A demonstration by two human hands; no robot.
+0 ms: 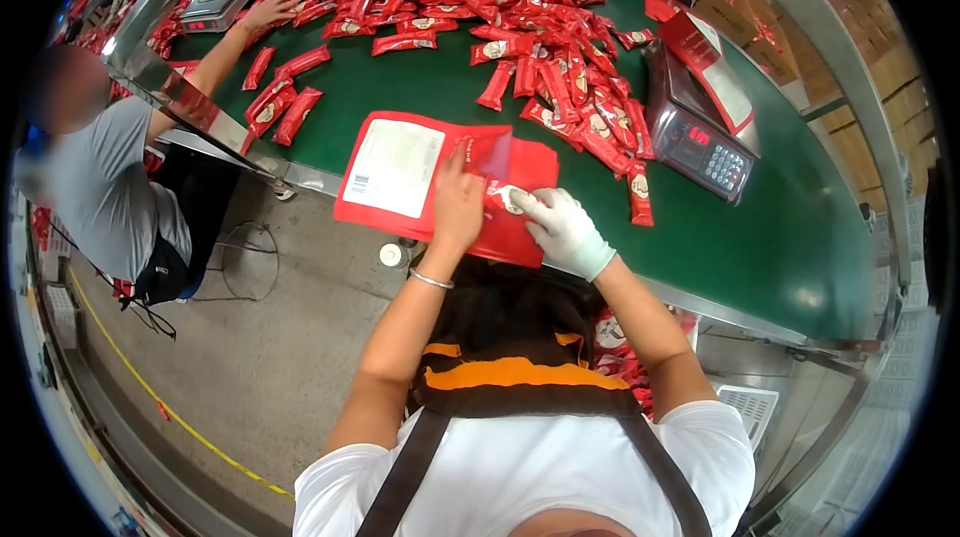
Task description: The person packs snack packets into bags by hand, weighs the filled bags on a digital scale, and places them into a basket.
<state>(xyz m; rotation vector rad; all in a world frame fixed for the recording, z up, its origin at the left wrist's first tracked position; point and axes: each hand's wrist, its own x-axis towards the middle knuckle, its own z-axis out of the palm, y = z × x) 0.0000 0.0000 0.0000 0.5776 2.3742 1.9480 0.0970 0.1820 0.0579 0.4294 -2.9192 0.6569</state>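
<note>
Red pouch (360, 199) overhangs the near edge of the green table (760, 247), the left hand (458, 205) flat on it, fingers extended. White-gloved, the right hand (568, 235) pinches a packet (506, 198) over it; more packets (560, 87) heap toward the table's far side.

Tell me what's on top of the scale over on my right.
Red and white packaging lies across the scale, leaving its lit display and keypad uncovered. Whatever may be beneath that packaging is hidden.
</note>
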